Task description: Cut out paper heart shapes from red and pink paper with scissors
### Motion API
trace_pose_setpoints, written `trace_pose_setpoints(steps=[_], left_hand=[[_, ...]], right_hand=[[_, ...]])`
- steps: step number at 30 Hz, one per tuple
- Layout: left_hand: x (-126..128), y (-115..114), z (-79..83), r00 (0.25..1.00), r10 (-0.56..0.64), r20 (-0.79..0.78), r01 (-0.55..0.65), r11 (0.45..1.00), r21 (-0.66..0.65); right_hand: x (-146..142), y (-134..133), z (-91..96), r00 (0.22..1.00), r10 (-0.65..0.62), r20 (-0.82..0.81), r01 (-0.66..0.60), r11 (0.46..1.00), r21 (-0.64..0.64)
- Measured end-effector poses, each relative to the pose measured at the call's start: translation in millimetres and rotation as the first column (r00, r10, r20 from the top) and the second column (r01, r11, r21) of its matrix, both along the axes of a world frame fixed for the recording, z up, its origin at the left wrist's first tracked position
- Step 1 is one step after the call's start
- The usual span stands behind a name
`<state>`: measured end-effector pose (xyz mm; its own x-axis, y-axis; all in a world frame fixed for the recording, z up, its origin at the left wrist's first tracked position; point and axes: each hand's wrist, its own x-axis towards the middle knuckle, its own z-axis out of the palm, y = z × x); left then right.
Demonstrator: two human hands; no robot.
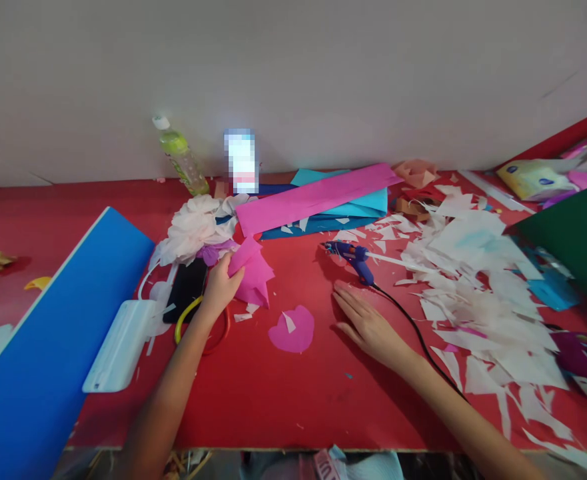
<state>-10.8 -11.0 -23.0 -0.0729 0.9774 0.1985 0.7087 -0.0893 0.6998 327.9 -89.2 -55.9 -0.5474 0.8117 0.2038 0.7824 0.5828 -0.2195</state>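
My left hand point(222, 283) is closed on a crumpled piece of pink tissue paper point(253, 270) on the red table point(283, 393). Just behind it lies a bundle of white and purple tissue flowers point(196, 230). My right hand point(368, 323) rests flat on the table with its fingers stretched out and nothing in it. Its fingertips lie just in front of a blue glue gun point(354, 257) whose black cord point(413, 327) runs past my wrist. A pink heart-shaped paper cutout point(293, 330) lies between my two hands.
Folded pink point(318, 197) and blue paper sheets point(358, 207) lie at the back with a plastic bottle point(183, 157). White paper scraps point(478, 287) cover the right side. A blue board point(58, 327), a white device point(120, 343), a black phone point(187, 287) and yellow-handled scissors point(186, 317) sit at left.
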Motion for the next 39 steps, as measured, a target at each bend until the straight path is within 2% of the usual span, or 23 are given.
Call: trace_pose_setpoints(steps=[4,7,9,11,13,15,18,21,24,26,28,29,31,34,36,39], left_hand=[[-1.0,2.4,-4.7,1.0,0.001,0.006,-0.001,1.0,0.005],[-0.4,2.6,-5.3,1.0,-0.008,0.003,0.008,1.0,0.009],[0.4,2.0,-4.5,1.0,-0.014,-0.003,0.014,1.0,0.011],[0.9,1.2,-3.5,1.0,-0.011,-0.009,0.011,1.0,0.012],[1.0,0.6,-2.8,1.0,-0.008,-0.011,0.008,1.0,0.011],[0.5,0.4,-2.3,1.0,-0.015,-0.014,0.015,1.0,0.003],[-0.3,0.5,-1.7,0.999,-0.023,-0.022,0.023,1.0,-0.014],[-0.9,0.6,-1.4,1.0,-0.015,-0.012,0.015,1.0,-0.016],[-1.4,0.5,-1.4,1.0,-0.009,-0.003,0.009,1.0,-0.022],[-2.0,0.3,-1.6,1.0,0.002,0.002,-0.002,1.0,-0.029],[-2.6,0.0,-1.9,1.0,0.012,0.017,-0.012,0.999,-0.032],[-2.8,-0.1,-2.0,1.0,0.016,0.025,-0.015,0.999,-0.032],[-2.5,-0.2,-2.0,0.999,0.02,0.034,-0.019,0.999,-0.029],[-0.8,-0.1,-1.1,1.0,0.006,0.023,-0.005,0.999,-0.04],[0.5,0.0,-0.2,1.0,-0.006,0.024,0.008,0.999,-0.046],[1.4,-0.4,1.2,0.999,-0.012,0.033,0.014,0.999,-0.044]], right_hand=[[42.8,-41.5,5.1,1.0,0.006,-0.003,-0.006,0.997,0.073],[67.0,-53.7,15.8,0.994,-0.101,-0.036,0.106,0.979,0.175],[77.9,-49.0,23.1,0.972,-0.198,-0.128,0.217,0.964,0.155],[88.4,-36.4,24.9,0.929,-0.3,-0.216,0.328,0.938,0.108],[102.1,-19.7,18.4,0.911,-0.351,-0.215,0.378,0.92,0.101],[119.3,-1.8,5.7,0.946,-0.309,-0.094,0.313,0.949,0.028],[147.0,27.7,-12.1,0.973,-0.228,-0.022,0.226,0.971,-0.074],[171.2,64.5,-16.0,0.973,-0.229,-0.025,0.227,0.972,-0.061],[187.3,103.4,-8.6,0.929,-0.368,-0.032,0.368,0.93,-0.003],[189.5,123.3,-2.9,0.894,-0.444,-0.058,0.447,0.892,0.064],[182.0,136.1,0.6,0.895,-0.436,-0.092,0.445,0.885,0.138],[174.8,140.2,1.1,0.924,-0.371,-0.094,0.382,0.909,0.168],[155.6,146.3,0.3,0.984,-0.175,-0.038,0.179,0.971,0.159],[124.4,155.2,-3.7,0.997,0.045,0.065,-0.048,0.998,0.048],[108.7,162.6,-6.6,0.991,0.094,0.097,-0.096,0.995,0.016],[100.8,173.6,-10.7,0.993,0.079,0.087,-0.079,0.997,0.003]])
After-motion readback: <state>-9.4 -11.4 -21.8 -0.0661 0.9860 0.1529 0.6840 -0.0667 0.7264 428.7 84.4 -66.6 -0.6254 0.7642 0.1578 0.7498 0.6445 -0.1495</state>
